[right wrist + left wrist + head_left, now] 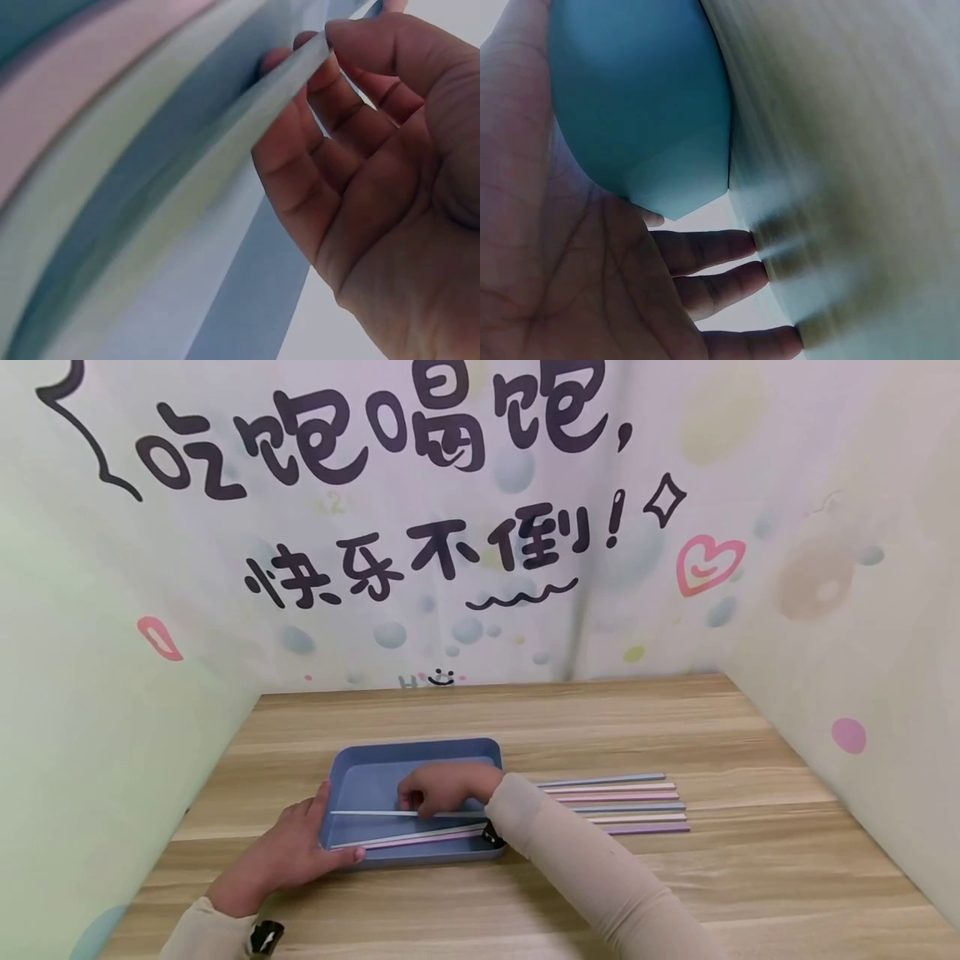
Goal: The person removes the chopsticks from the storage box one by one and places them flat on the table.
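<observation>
A shallow blue tray (pixel 420 750) stands on the table. My left hand (pixel 300 839) rests against its left end, thumb along the near rim and the other fingers extended; in the left wrist view the fingertips (pixel 742 276) touch the tabletop. Over the tray my right hand (pixel 450 783) pinches a pale chopstick (pixel 371 813) between thumb and fingers; the right wrist view shows this chopstick (pixel 289 94) too. Nearer the front rim, a few chopsticks (pixel 420 838) lie lengthwise inside the tray. Their right ends are hidden by my right wrist.
Right of the tray, several pastel chopsticks (pixel 637 807) in blue, cream, pink and purple lie roughly parallel on the wooden table (pixel 750 877). My right forearm covers some of their left ends. Printed walls (pixel 480 643) enclose the table at the back and sides.
</observation>
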`<state>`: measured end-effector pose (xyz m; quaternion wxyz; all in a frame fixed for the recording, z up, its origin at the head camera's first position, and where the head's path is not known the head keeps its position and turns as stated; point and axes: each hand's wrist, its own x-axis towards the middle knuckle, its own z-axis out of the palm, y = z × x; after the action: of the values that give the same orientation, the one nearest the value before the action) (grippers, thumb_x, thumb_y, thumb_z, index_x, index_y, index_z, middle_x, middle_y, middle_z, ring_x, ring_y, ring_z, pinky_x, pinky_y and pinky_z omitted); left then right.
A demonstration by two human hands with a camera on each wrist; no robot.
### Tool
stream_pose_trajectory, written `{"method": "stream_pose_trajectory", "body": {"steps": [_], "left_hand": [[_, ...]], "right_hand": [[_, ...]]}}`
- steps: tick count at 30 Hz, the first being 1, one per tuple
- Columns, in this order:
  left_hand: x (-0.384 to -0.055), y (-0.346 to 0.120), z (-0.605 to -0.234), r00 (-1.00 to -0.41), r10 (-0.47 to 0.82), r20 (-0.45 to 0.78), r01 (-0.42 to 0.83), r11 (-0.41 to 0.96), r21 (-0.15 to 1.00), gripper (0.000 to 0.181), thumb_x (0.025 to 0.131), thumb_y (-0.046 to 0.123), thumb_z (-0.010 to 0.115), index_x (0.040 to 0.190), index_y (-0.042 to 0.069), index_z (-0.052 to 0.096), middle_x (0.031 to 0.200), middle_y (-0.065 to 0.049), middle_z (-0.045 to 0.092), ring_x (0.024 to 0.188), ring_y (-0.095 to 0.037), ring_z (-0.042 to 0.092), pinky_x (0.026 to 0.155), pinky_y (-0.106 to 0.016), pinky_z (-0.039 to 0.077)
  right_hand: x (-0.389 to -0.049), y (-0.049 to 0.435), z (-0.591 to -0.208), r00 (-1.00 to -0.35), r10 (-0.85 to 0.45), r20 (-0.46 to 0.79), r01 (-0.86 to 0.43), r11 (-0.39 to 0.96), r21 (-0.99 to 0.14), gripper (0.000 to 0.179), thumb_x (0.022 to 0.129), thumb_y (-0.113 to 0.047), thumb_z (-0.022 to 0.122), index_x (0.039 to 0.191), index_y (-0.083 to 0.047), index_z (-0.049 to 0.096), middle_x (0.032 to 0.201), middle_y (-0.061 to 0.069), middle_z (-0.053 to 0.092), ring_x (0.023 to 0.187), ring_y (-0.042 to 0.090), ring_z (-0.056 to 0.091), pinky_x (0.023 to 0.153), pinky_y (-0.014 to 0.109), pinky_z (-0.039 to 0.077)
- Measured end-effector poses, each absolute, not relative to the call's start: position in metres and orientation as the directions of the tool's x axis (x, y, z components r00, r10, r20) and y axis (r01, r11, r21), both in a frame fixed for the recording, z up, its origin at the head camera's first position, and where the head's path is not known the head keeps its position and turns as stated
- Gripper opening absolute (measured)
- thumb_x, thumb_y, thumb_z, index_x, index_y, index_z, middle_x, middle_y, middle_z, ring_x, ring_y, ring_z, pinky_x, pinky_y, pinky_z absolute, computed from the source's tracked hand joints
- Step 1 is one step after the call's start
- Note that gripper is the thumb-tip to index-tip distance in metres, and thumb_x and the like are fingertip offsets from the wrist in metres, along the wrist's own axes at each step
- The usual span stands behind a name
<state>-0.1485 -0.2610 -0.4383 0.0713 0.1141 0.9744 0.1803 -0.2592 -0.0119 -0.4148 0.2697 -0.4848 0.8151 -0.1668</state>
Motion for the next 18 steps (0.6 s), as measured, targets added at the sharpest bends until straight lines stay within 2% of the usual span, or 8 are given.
{"method": "stream_pose_trajectory", "body": {"steps": [11,18], "left_hand": [[-0.149,-0.259,-0.436,-0.965,0.233,-0.116,0.178,0.916,0.36,0.122,0.079,0.068,0.067,0.15,-0.015,0.013,0.137,-0.043,0.039,0.125,-0.055,0.04,0.097,-0.062,0.04],[-0.148,-0.26,-0.437,-0.967,0.238,-0.094,0.19,0.914,0.359,0.122,0.078,0.068,0.069,0.149,-0.016,0.016,0.135,-0.043,0.042,0.123,-0.054,0.043,0.096,-0.061,0.041]], "right_hand": [[-0.264,-0.003,-0.395,-0.352,-0.896,-0.27,-0.674,0.443,-0.592,0.017,0.095,-0.001,0.058,0.109,-0.008,0.067,0.089,-0.005,0.059,0.081,0.008,0.054,0.072,0.02,0.046],[-0.263,0.008,-0.374,-0.353,-0.89,-0.288,-0.543,0.446,-0.711,0.021,0.094,0.006,0.053,0.112,0.001,0.063,0.087,0.0,0.057,0.067,0.012,0.054,0.058,0.024,0.046]]}}
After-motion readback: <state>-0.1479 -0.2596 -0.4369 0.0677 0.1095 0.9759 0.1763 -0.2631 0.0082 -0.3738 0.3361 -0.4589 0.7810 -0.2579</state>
